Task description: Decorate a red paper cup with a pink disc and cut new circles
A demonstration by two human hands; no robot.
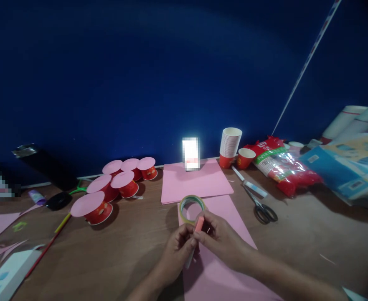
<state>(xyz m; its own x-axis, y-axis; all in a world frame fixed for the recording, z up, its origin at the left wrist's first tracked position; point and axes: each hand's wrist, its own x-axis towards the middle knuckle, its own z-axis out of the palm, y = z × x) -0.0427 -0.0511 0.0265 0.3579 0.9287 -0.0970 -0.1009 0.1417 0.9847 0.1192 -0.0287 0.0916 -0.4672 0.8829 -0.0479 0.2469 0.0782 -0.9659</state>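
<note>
While left hand [178, 251] and right hand [222, 237] pinch close on a small coral-pink rectangular piece [199, 224], material unclear, lower centre of frame | round yellow-green tape roll [181, 208] just above | imo keep the grip light, edges aligned

On the tabletop [152, 234], the near sheet [221, 276] lies mid-scene, with the far sheets [196, 184] beyond it. The tape roll [192, 198] shows over its far end, just beyond the left hand [179, 248] and right hand [221, 240], a small stick [199, 224] between them. Disc-topped cups [87, 204] stand left; behind them, farther left, the bottle [49, 165]. Rightward come the cup stack [229, 146], single cup [245, 159] and bag [284, 163], scissors [265, 213] nearer.
</note>
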